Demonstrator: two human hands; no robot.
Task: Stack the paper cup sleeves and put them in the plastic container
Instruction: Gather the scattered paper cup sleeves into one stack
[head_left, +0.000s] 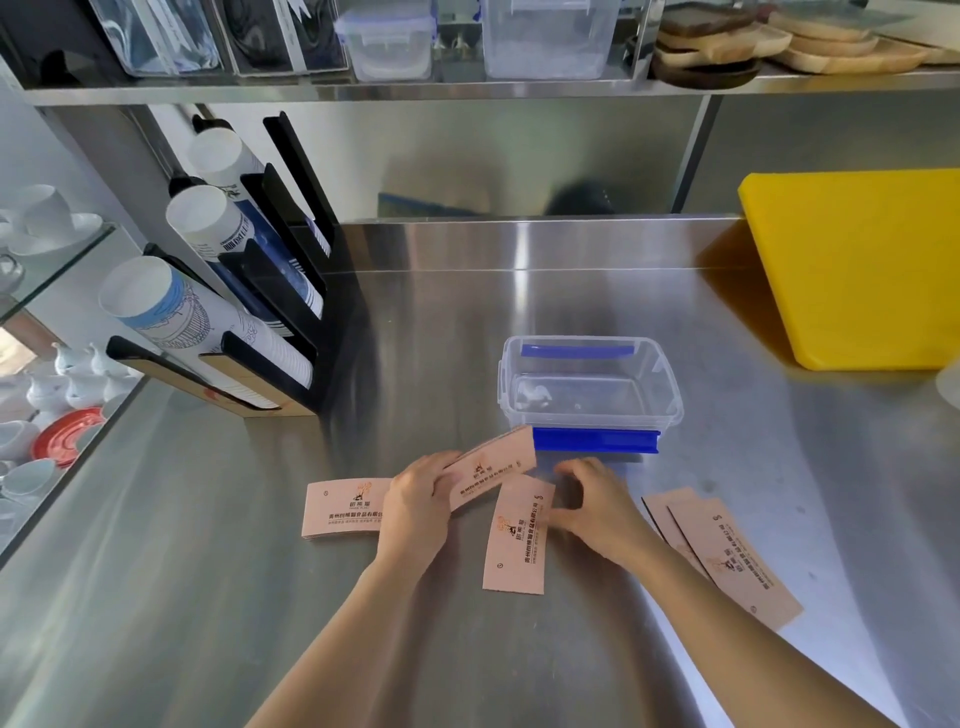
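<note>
Pink flat paper cup sleeves lie on the steel counter. My left hand (418, 506) grips a small stack of sleeves (493, 470), tilted up just left of the clear plastic container (670, 384) with blue clips, which is empty. Under my left wrist lies another sleeve pile (343, 509). A single sleeve (519, 535) lies between my hands; my right hand (597, 512) touches its right edge with fingers spread. Two overlapping sleeves (727, 551) lie to the right of my right arm.
A black cup dispenser rack (260, 312) with paper cups stands at the left. A yellow cutting board (857, 265) lies at the right back. A glass case with white crockery (47, 405) borders the counter's left edge. Shelves with containers hang above.
</note>
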